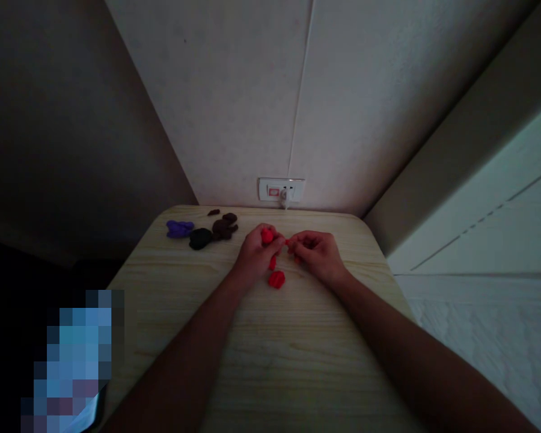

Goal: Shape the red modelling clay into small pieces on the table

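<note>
My left hand [255, 254] is closed around a lump of red modelling clay [267, 235], which shows between the fingers. My right hand [319, 254] is close on its right, fingertips pinched at a small bit of red clay [287, 242] between the two hands. A short red piece [273, 263] shows just below the left thumb; whether it is held or lies on the table I cannot tell. Nearer to me, a ridged red clay lump [276, 279] rests on the wooden table [270, 349]. The fingers partly hide the held clay.
At the table's back left lie a purple clay lump [179, 228], a black one [201, 239] and several brown pieces [223, 228]. A wall socket [264, 189] with a plug and cable [293, 138] is behind the table. A blurred-out lit screen [79, 355] is at lower left.
</note>
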The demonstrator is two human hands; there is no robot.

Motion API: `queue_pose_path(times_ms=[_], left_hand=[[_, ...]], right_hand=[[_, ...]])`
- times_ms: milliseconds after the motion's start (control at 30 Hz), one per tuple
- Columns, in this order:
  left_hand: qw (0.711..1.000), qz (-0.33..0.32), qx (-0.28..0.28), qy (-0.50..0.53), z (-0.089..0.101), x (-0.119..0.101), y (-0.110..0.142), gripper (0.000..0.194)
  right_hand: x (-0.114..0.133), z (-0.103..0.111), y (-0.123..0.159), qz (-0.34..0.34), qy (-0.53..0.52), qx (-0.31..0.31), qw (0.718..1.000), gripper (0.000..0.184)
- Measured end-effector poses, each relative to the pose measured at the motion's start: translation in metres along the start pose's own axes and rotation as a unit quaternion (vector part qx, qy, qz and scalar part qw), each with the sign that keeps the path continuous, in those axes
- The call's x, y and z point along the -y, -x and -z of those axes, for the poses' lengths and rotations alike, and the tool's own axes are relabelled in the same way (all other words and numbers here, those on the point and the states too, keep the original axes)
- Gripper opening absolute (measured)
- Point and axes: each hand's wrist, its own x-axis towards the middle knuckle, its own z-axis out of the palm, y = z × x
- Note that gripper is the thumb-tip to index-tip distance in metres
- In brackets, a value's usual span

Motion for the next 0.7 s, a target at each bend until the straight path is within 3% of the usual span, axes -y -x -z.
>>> queue_pose_path(times_ms=[333,700], left_hand=[[0.998,-0.048,-0.032,-0.036,0.0017,0.0024,-0.0019,0.029],[0.998,-0.041,-0.032,-0.040,0.0005,-0.0018,0.0001,0.027]], right_hand=[[-0.0063,-0.0011,-0.0018,0.003,-0.021,-0.037,0.999,0.037],[-0.0021,0.0012,0.0009,0.001,-0.008,-0.010,1.000,0.036]])
